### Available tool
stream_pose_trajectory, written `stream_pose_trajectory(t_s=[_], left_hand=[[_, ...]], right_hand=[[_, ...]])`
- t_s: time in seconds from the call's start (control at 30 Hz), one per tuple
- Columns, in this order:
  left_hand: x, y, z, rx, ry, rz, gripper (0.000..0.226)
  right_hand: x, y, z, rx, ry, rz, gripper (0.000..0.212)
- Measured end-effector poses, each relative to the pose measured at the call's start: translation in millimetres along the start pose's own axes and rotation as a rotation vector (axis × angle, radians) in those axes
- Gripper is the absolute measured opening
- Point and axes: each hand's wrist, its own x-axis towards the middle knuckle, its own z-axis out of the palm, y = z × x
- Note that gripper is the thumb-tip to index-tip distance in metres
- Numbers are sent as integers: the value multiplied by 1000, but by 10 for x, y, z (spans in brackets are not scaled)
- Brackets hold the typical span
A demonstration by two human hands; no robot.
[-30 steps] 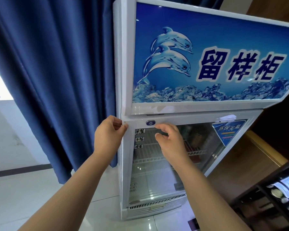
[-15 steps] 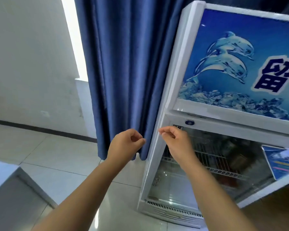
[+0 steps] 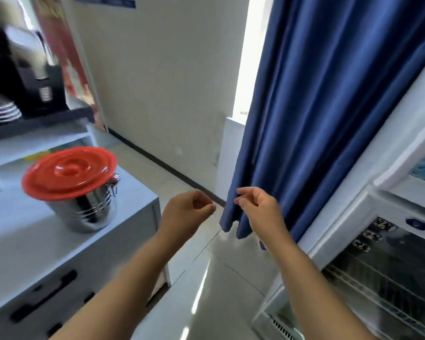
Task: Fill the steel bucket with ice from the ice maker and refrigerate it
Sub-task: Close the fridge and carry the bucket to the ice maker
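we saw the steel bucket [image 3: 88, 212] standing upright on the top of a white cabinet [image 3: 22, 246], at the left side. its wall was round, shiny like a mirror, with some ribs pressed around it. a red plastic lid [image 3: 69, 173], round and wider than the bucket, with ring-shaped steps, covered it. a small metal handle [image 3: 114, 182] hung under the lid's edge.

the left hand [image 3: 184, 214] and the right hand [image 3: 258, 209] were raised in the air between the cabinet and the refrigerator, well apart from the bucket. both had the fingers loosely curled and held nothing. the right one was in front of the hem of a blue curtain [image 3: 329, 106], and we could not tell if it touched the cloth.

the curtain was matte and fell in soft folds. at the right stood a white display refrigerator [image 3: 390, 192] with a glass door [image 3: 390, 278] and wire shelves behind it. the floor [image 3: 206, 278] was of glossy pale tiles, and the wall [image 3: 157, 82] was plain cream. dark drawer handles [image 3: 43, 299] sat in the cabinet's front.
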Motion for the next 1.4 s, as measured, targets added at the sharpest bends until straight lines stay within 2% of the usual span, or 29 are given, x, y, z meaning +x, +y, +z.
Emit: stream_pose_trajectory(t_s=[0.33, 0.63, 0.8, 0.93, 1.03, 1.1, 1.2, 1.3, 1.4], left_hand=[[-36, -779, -1489, -67, 324, -107, 11], [332, -1606, -2562, 50, 614, -210, 7], [609, -2053, -2827, 93, 590, -329, 26], [750, -2232, -2890, 44, 489, -417, 28], [829, -2337, -2916, 0, 424, -501, 32], [857, -2401, -2930, -13, 402, -535, 39], [873, -2446, -2946, -25, 403, -562, 48], [863, -2444, -2945, -38, 401, -579, 35], [843, -2458, -2937, -49, 406, -577, 32]], right_hand=[[337, -600, 1603, 8, -240, -47, 17], [729, -955, 2734, 18, -221, -12, 19], [936, -909, 3079, -3, -186, 55, 23], [1026, -869, 3236, -1, -162, 94, 25], [1099, -829, 3344, -38, -114, 146, 52], [1140, -825, 3385, -77, -99, 184, 61], [1198, -837, 3420, -98, -131, 241, 46], [1230, -813, 3431, -76, -215, 294, 24], [1228, -794, 3451, -18, -264, 329, 23]])
